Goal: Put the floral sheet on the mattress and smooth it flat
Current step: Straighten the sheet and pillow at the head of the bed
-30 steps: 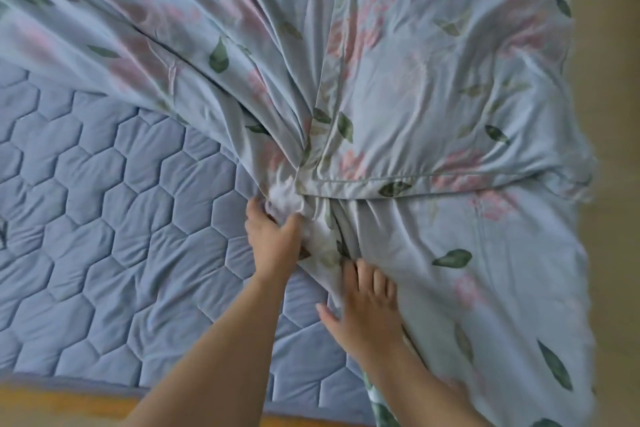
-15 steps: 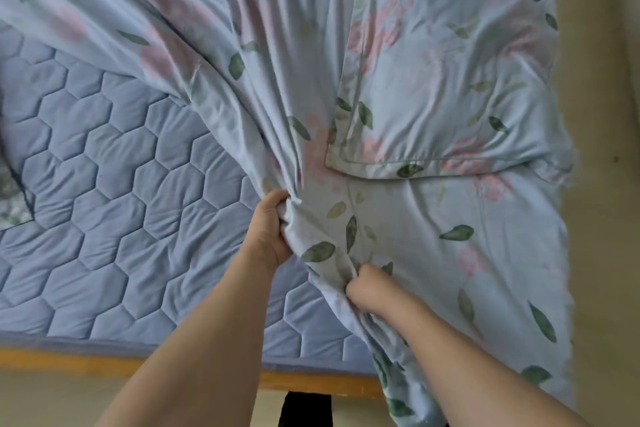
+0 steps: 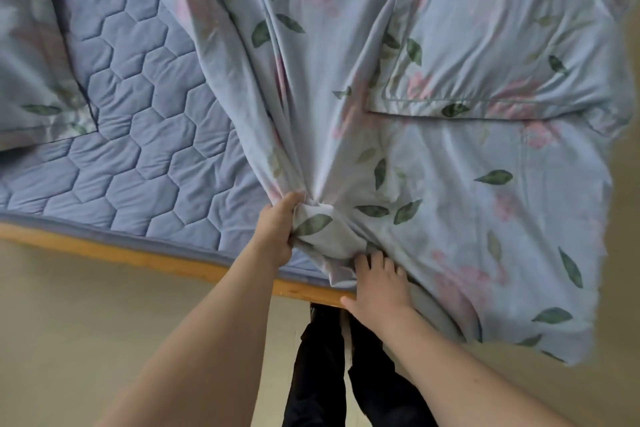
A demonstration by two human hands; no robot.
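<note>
The floral sheet (image 3: pixel 433 163), pale blue with pink flowers and green leaves, lies rumpled over the right half of the blue quilted mattress (image 3: pixel 138 135) and hangs off its right side. My left hand (image 3: pixel 278 232) grips a bunched fold of the sheet near the mattress's near edge. My right hand (image 3: pixel 377 282) lies just to the right of it with fingers spread, pressing on the sheet at the edge. Deep creases fan out from the gripped bunch. The left half of the mattress is bare.
A floral pillow (image 3: pixel 502 45) lies on the sheet at the upper right, and another floral pillow (image 3: pixel 31 55) sits at the far left. A wooden bed frame (image 3: pixel 156 260) runs along the near edge. Dark trouser legs (image 3: pixel 322 367) stand on the beige floor (image 3: pixel 86 340).
The bunch of sheet has been pulled toward the near edge of the mattress. My right hand has let go of the fold and now lies spread on the sheet. The view has shifted back.
</note>
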